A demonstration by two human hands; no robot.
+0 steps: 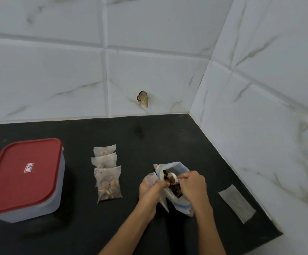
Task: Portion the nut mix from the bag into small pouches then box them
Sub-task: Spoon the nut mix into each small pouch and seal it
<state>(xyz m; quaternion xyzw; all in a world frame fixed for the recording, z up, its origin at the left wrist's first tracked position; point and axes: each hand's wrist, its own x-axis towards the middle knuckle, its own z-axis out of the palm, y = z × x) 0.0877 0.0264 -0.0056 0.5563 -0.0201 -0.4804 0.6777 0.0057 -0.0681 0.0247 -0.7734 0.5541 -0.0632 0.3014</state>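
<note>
Bag [175,190] of nut mix, mouth open, standing on dark bench [149,137] near its right corner, between both hands. Left hand [150,187] curled round an empty pouch [152,178] held against the bag's rim. Right hand [192,185] pinching a white scoop [172,176] over the nuts inside. Three filled pouches [106,172] lying overlapped in a row to the left. Box [23,179] with red lid on, far left. Flat empty pouch [237,203] lying to the right.
</note>
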